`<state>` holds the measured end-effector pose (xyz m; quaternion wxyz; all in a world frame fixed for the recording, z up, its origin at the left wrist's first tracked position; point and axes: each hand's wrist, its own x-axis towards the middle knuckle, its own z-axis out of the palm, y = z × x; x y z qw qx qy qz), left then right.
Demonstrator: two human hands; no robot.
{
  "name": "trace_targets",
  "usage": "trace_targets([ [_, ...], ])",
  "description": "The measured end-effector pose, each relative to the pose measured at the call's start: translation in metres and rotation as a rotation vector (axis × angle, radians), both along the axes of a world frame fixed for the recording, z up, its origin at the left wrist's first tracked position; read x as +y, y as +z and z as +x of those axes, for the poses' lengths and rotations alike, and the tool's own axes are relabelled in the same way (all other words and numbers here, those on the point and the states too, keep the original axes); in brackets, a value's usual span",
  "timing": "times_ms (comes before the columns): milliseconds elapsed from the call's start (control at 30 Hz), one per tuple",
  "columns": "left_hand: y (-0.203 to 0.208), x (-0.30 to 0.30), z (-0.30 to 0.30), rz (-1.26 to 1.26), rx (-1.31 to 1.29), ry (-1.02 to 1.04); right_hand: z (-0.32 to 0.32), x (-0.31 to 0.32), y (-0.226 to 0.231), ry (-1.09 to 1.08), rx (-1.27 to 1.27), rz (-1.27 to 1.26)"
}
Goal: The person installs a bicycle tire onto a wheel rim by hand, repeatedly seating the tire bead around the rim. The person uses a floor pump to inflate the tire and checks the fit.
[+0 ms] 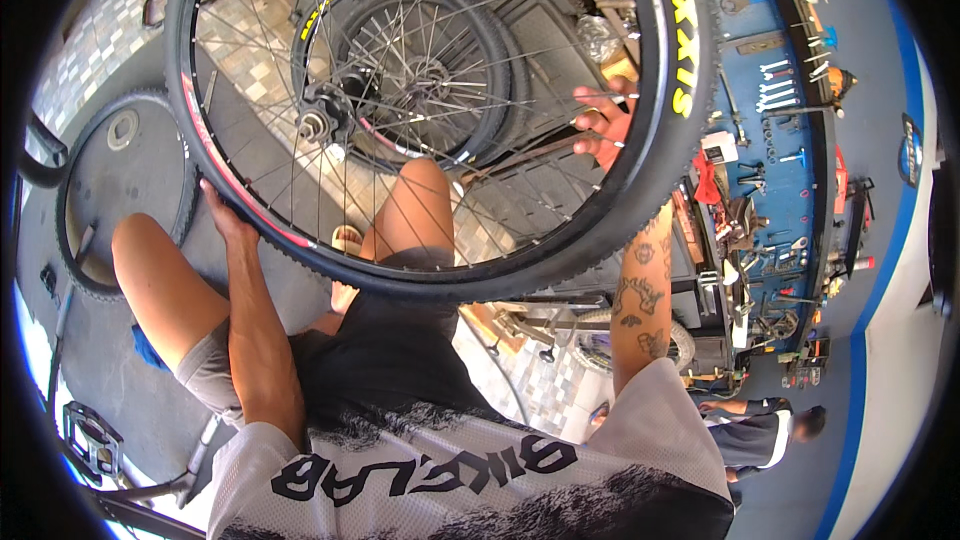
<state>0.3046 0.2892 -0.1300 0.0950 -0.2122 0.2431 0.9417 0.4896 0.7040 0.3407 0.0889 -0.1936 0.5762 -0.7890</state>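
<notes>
Wheel [665,165] held tilted above the lap. Left hand [232,223]: grip closed on its lower-left tyre edge. Right hand [603,130]: fingers spread, behind the spokes at right. Beyond: second wheel [497,70]; tyre [68,210] on grey mat [130,350]; farther, blue tool board [745,45], another person [760,437].

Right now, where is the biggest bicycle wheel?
In the head view, the wheel spans the upper middle, between the left hand and the right hand.
</notes>
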Motion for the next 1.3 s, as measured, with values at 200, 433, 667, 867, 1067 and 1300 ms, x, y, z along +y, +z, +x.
trace_targets([
  [200, 0.02, 0.002, 0.001, -0.022, -0.09, 0.033, -0.044, -0.007, 0.026, 0.249, 0.132, 0.123],
  [433, 0.031, -0.001, 0.002, -0.023, -0.031, 0.041, -0.073, -0.014, 0.062, -0.002, -0.143, -0.036],
  [667, 0.033, -0.003, -0.002, -0.03, 0.009, 0.039, -0.09, 0.0, 0.066, 0.354, -0.13, -0.023],
  [867, 0.033, -0.006, -0.005, -0.034, 0.061, 0.03, -0.082, 0.001, 0.078, 0.238, -0.191, 0.02],
  [1067, 0.025, -0.007, -0.012, -0.033, 0.009, 0.009, -0.076, -0.006, 0.078, 0.215, -0.273, -0.04],
  [1300, 0.027, -0.005, -0.012, -0.047, -0.001, -0.023, -0.094, 0.001, 0.082, 0.345, -0.396, -0.131],
])
